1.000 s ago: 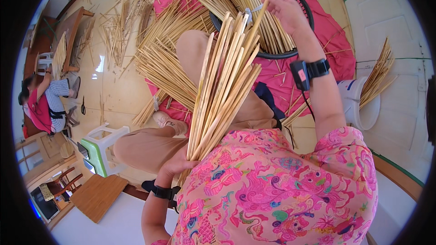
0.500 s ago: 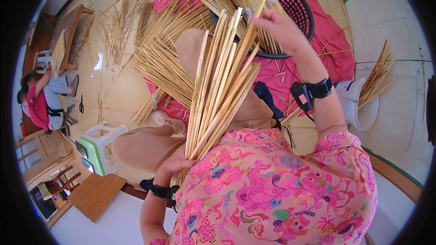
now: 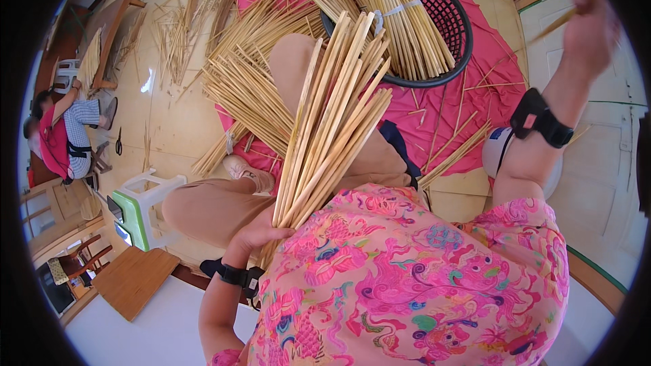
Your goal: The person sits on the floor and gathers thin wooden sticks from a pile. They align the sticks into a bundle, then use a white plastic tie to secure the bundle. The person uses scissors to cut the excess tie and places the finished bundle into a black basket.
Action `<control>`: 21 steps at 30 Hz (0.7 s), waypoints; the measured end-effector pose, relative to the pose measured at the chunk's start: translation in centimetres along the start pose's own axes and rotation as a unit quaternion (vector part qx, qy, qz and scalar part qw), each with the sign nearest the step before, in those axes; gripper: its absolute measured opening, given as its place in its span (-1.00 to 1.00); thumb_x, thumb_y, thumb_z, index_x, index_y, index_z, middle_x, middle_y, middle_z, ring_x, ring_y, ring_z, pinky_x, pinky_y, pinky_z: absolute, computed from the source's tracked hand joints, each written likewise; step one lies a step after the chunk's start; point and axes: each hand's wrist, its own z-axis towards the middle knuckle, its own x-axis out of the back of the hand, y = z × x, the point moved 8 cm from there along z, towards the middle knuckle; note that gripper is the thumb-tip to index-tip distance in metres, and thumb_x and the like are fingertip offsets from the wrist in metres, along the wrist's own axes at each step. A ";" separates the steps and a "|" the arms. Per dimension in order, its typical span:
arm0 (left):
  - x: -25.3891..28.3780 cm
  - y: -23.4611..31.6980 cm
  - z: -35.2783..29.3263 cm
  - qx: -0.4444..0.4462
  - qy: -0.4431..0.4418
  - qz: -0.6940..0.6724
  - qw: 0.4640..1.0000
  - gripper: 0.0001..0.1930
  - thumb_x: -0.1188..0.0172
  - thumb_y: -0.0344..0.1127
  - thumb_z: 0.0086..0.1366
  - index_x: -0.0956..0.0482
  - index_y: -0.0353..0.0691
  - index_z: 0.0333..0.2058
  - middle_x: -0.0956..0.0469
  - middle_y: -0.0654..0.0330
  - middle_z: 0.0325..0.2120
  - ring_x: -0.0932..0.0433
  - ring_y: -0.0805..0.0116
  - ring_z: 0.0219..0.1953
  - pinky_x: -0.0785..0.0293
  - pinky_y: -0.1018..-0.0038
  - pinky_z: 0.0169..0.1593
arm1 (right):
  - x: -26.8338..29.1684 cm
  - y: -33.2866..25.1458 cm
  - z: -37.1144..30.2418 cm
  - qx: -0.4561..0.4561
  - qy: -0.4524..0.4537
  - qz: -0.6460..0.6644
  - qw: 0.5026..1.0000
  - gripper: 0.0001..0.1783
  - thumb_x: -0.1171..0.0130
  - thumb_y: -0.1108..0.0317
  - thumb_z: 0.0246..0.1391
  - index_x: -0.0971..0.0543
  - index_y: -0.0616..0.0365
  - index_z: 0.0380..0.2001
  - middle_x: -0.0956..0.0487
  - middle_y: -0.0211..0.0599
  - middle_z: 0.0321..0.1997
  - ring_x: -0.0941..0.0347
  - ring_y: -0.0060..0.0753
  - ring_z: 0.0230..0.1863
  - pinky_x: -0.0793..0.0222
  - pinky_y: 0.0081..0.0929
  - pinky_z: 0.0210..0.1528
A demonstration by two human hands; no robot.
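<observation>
Straw-yellow bundle (image 3: 332, 122) of slender stalks, mottled with tan and brown; pale cut tips are set at uneven heights and spread apart at the top, while the lower part is drawn narrow. It is held aslant before the patterned shirt (image 3: 407, 271), over the brown trousers (image 3: 210, 213). Its lower end is gripped by the left hand (image 3: 261, 230), closed about it with the elbow bent; some fingers are hidden. The right hand (image 3: 590, 34) is raised well apart at upper right, forearm stretched upward, blurred but evidently closed on a single stick (image 3: 556, 26), pointed down and leftward. Beyond the bundle, tied stalks (image 3: 407, 37) are held in a black basket (image 3: 444, 13) on pink cloth (image 3: 488, 47).
</observation>
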 end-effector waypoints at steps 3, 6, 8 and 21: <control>-0.1 0.2 0.6 0.003 -0.014 -0.003 1.000 -0.17 -0.33 -0.33 0.02 -0.10 -0.32 0.24 -0.31 0.15 0.14 -0.25 0.38 0.17 -0.12 0.44 0.25 | -7.2 1.3 -8.2 -0.078 -0.411 -0.046 0.907 -0.78 -0.06 0.52 0.10 -0.58 0.19 -0.17 -0.57 -0.40 -0.27 -0.43 -0.56 -0.27 -0.31 -0.67 -0.22; -0.1 0.3 0.0 -0.005 -0.004 0.000 1.000 -0.18 -0.32 -0.33 0.03 -0.10 -0.32 0.24 -0.31 0.16 0.14 -0.24 0.38 0.18 -0.12 0.44 0.25 | -14.0 -2.0 -18.2 -0.053 -0.619 -0.049 0.782 -0.83 -0.17 0.49 0.04 -0.58 0.13 -0.25 -0.57 -0.32 -0.44 -0.51 -0.41 -0.38 -0.38 -0.55 -0.34; 0.0 0.2 0.3 -0.010 -0.008 0.006 1.000 -0.19 -0.32 -0.34 0.04 -0.10 -0.32 0.24 -0.31 0.16 0.14 -0.25 0.39 0.18 -0.12 0.44 0.25 | -15.4 -3.8 -21.8 -0.061 -0.679 0.014 0.731 -0.91 -0.18 0.29 -0.02 -0.53 0.02 -0.46 -0.52 -0.36 -0.58 -0.49 -0.20 -0.51 -0.33 -0.34 -0.49; -0.8 0.4 0.2 -0.002 -0.042 -0.080 0.996 -0.07 -0.43 -0.20 -0.07 -0.13 -0.30 0.24 -0.32 0.18 0.15 -0.28 0.39 0.18 -0.13 0.43 0.26 | -16.6 -8.3 -31.5 0.056 -0.693 0.138 0.705 -0.87 -0.08 0.37 -0.05 -0.46 0.16 -0.58 -0.42 -0.26 -0.47 -0.45 -0.16 -0.36 -0.40 -0.26 -0.38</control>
